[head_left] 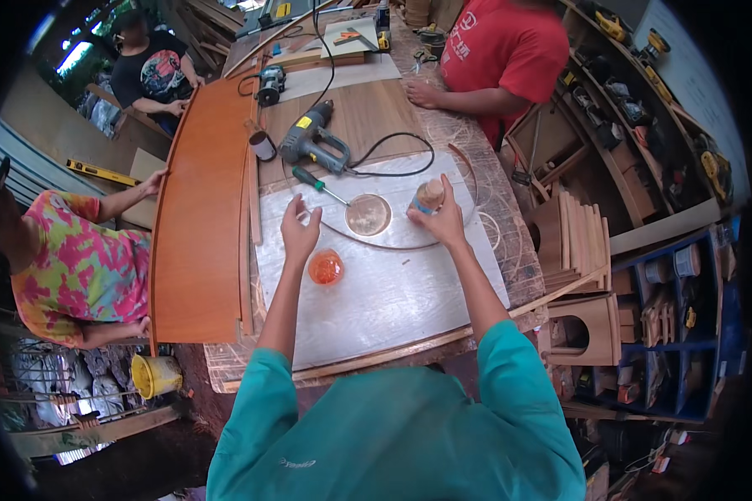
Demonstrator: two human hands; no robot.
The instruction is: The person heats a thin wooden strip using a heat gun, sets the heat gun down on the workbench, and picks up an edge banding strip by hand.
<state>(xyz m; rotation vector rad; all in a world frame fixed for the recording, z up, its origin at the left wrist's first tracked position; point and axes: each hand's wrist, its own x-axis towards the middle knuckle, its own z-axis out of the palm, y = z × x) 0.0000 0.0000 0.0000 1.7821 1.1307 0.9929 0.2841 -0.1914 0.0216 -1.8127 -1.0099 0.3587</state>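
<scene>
Jar (pixel 429 195) in R grip (pixel 445 222); L grip (pixel 300 227) spread nr screwdriver (pixel 308 178).

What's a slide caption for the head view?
Right hand holds a small container; left hand open near a green-handled screwdriver.

The right hand (pixel 448 219) covered part of the small jar (pixel 428 197), so its filling could not be told. Whatever lay in the round orange cup (pixel 327 267) was too small to make out. The top edge cut off most of a head above the red T-shirt (pixel 500 54); the orange-brown panel (pixel 200 209) hid most of the legs below the black T-shirt (pixel 154 71). The lower edge cropped the teal shirt (pixel 418 434), and marks on the whiteboard (pixel 689 92) were blurred.
</scene>
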